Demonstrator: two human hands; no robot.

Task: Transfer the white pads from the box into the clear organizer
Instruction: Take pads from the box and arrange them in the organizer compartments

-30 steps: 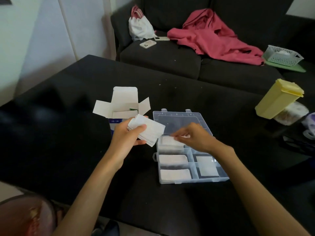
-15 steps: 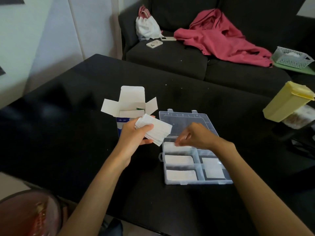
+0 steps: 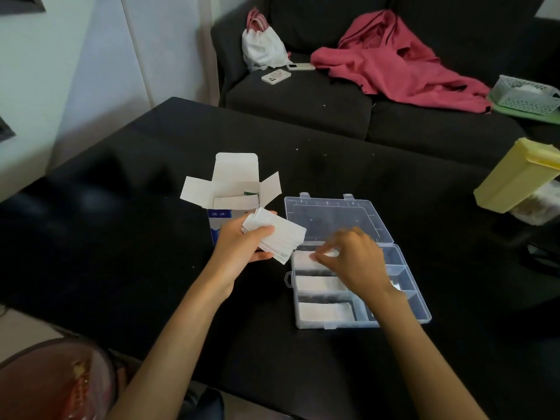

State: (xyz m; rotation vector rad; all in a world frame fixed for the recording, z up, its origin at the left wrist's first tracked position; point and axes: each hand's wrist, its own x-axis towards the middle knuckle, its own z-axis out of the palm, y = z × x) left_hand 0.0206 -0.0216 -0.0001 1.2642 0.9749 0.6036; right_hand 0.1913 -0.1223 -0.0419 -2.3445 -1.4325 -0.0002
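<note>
White pad stack (image 3: 280, 237) in left grip (image 3: 242, 242); right grip (image 3: 353, 256) pinching pad (image 3: 328, 254) over organizer (image 3: 394, 262); box (image 3: 231, 204) behind.

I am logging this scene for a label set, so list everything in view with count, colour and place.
table: one, black, foreground
box: one, white with blue print, flaps open, on table left of organizer
organizer: one, clear, lid open, on table centre
pads in organizer: white, in the left compartments; count unclear
stack of pads: one, white, held above the table
container: one, yellow, table's right edge
sofa: one, dark, behind table
garment: one, pink, on sofa
bag: one, white, on sofa
phones: two, pale, on sofa
basket: one, white, far right
left hand: grips the stack
right hand: pinches a pad at the top left compartment
</note>
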